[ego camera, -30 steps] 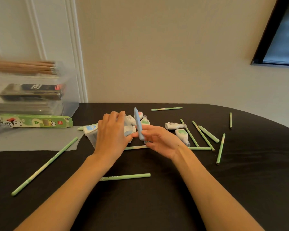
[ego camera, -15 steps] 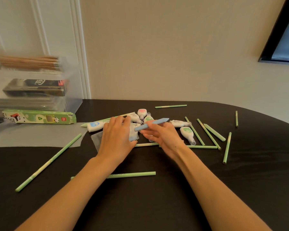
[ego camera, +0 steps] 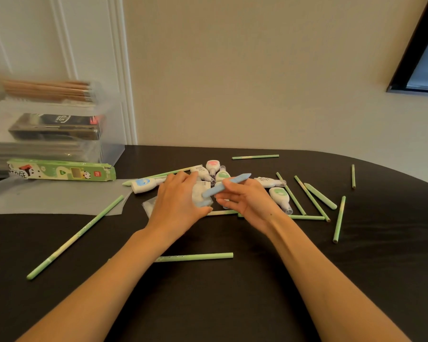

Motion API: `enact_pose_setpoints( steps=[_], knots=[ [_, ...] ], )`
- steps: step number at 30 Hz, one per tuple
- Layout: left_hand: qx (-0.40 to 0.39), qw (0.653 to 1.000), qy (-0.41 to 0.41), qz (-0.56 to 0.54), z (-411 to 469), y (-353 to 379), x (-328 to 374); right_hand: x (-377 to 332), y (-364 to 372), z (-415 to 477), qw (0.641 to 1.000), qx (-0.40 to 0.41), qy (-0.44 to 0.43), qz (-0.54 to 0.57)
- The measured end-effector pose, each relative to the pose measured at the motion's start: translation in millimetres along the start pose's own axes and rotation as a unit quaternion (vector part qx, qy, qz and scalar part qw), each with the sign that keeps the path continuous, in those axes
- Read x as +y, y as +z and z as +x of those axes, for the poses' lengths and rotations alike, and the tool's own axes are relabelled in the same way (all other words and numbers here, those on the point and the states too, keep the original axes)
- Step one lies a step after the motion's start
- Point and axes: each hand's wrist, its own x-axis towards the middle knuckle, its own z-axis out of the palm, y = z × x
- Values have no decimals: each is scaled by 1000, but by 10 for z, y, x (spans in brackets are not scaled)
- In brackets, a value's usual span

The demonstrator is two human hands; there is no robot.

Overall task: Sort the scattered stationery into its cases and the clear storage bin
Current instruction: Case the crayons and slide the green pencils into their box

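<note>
Right hand (ego camera: pixel 247 206): my fingers pinch the blue crayon (ego camera: pixel 226 185).
Left hand (ego camera: pixel 177 201): flat on the clear pouch (ego camera: pixel 151 206), gripping nothing.
Risk: pouch mouth collapses, crayon slides off.

We count at least ten green pencils (ego camera: pixel 74 236) loose on the counter (ego camera: pixel 232 304); one is partly hidden. There are six correction tapes (ego camera: pixel 281 196), one blue stick (ego camera: pixel 226 185), one green stick (ego camera: pixel 320 196), one green pencil box (ego camera: pixel 59 171) and one clear bin (ego camera: pixel 109 124).
</note>
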Motion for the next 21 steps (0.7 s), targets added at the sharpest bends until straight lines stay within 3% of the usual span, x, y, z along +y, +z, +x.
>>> enact_pose_setpoints(
  steps=[4,8,15,21],
  knots=[
    [-1,1000,2,8,13,-6,-32,10,88,-10,999,-22,26,17],
    [1,1000,-3,1,17,-9,-29,-17,51,0,998,40,-8,50],
    [-2,1000,-4,3,15,0,-27,18,102,5,995,68,-35,-62],
    [13,1000,-5,-4,23,-16,-30,52,56,0,991,85,-79,-67]
  ],
)
